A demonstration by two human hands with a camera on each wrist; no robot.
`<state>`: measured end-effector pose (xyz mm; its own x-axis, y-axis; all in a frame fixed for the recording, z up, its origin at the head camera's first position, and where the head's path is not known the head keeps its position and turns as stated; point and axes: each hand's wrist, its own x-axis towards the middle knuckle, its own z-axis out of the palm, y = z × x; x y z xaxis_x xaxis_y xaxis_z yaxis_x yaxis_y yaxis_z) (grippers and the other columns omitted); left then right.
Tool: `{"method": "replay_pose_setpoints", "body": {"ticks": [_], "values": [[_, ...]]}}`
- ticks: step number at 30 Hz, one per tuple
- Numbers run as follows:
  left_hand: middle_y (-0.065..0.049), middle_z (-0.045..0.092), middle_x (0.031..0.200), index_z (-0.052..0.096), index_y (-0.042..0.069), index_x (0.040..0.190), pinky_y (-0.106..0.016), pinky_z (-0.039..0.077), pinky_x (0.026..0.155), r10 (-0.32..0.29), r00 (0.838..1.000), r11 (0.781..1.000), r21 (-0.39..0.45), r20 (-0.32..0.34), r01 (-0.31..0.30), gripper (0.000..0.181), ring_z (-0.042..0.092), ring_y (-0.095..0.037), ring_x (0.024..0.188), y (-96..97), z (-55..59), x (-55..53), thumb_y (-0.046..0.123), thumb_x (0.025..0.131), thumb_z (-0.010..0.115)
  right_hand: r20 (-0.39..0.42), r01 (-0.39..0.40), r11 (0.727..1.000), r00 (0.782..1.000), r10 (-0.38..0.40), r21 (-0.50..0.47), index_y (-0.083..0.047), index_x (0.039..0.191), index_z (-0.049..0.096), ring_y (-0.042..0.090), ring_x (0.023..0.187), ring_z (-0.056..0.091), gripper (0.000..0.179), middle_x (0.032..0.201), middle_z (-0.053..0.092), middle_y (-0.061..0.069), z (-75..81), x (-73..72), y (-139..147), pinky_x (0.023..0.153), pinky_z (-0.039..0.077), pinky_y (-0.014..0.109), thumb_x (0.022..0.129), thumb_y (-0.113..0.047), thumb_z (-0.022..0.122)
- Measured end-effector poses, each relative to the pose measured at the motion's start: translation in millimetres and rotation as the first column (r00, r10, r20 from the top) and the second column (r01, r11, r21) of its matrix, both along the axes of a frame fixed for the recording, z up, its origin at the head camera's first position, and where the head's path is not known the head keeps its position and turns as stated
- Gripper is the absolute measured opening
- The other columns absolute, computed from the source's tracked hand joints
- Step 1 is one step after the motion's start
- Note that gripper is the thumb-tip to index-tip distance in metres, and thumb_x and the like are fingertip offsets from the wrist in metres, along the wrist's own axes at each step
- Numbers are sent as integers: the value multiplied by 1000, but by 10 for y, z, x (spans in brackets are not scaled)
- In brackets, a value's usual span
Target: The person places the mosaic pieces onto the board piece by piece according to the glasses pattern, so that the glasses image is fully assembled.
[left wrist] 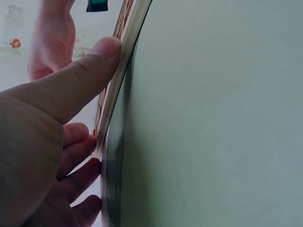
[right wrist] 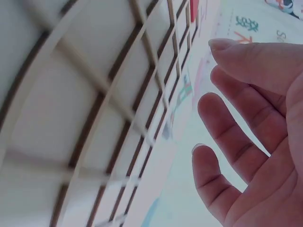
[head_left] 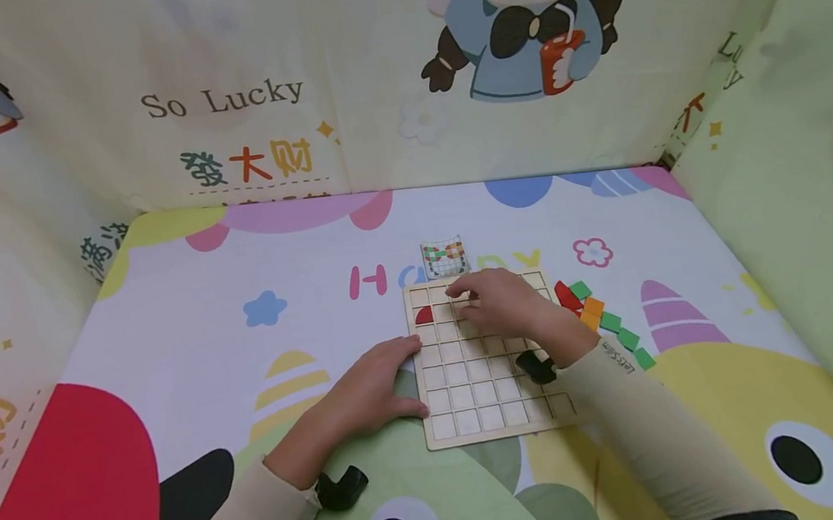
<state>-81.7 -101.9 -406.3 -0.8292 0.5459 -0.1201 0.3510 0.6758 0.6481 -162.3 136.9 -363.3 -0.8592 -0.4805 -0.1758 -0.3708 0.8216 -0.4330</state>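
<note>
A pale wooden grid board (head_left: 472, 372) lies flat on the table, and one red rounded piece (head_left: 424, 316) sits in a cell near its upper left corner. My left hand (head_left: 379, 385) is at the board's left edge; in the left wrist view the thumb (left wrist: 102, 52) and fingertips (left wrist: 92, 165) touch that edge. Over the board's upper middle is my right hand (head_left: 500, 306), its fingers loosely bent. The right wrist view shows nothing between the right thumb (right wrist: 236, 54) and fingers (right wrist: 220, 116). Right of the board lie loose red pieces (head_left: 567, 297).
A small pattern card (head_left: 445, 257) with green and orange shapes lies just beyond the board. Orange squares (head_left: 591, 313) and several green squares (head_left: 628, 338) trail down along the board's right side. Printed cloth walls (head_left: 368, 72) stand behind the table and at both sides.
</note>
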Motion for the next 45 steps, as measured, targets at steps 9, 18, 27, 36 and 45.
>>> {"method": "replay_pose_setpoints", "body": {"ticks": [9, 18, 27, 36, 45], "values": [[-12, 45, 151, 46, 0, 146, -45, 32, 115, 0, 1000, 1000, 20, -6, 0, 84, 39, -32, 140, -12, -2, 13, 29, 79, 88, -41, 34, 998, 998, -37, -59, -5, 129, 66, 30, 108, 63, 36, 123, 68, 10, 16, 57, 502, 90, 50, 49, 94, -12, 69], [-12, 45, 151, 46, 0, 146, -45, 31, 115, 3, 1000, 1000, 15, -9, -3, 84, 38, -32, 140, -14, 13, 21, 28, 79, 88, -30, 174, 985, 984, -174, -17, -5, 133, 63, 34, 99, 60, 40, 115, 66, 17, -40, 65, 1006, 83, 53, 50, 95, -17, 68], [-11, 45, 152, 46, 1, 146, -45, 31, 115, 8, 1000, 1000, 4, 1, -8, 84, 38, -32, 141, -14, 18, 21, 29, 79, 87, -19, 278, 960, 961, -277, 38, -2, 134, 59, 43, 106, 56, 43, 118, 63, 25, -70, 53, 1428, 82, 55, 51, 95, -18, 68], [-11, 44, 152, 45, 2, 147, -45, 31, 115, 11, 1000, 1000, 5, 9, -11, 85, 37, -32, 141, -13, 18, 14, 29, 79, 87, 48, 369, 928, 927, -371, 54, -3, 136, 57, 44, 112, 53, 47, 124, 59, 27, -148, 29, 1542, 74, 60, 40, 94, -21, 69], [-12, 44, 152, 45, 1, 147, -46, 32, 115, 7, 1000, 1000, 9, 10, -7, 85, 38, -32, 140, -11, 18, 17, 29, 79, 87, 57, 391, 917, 917, -396, 79, -1, 132, 58, 41, 108, 55, 47, 120, 60, 26, -178, 13, 1564, 76, 60, 41, 93, -23, 71]]}}
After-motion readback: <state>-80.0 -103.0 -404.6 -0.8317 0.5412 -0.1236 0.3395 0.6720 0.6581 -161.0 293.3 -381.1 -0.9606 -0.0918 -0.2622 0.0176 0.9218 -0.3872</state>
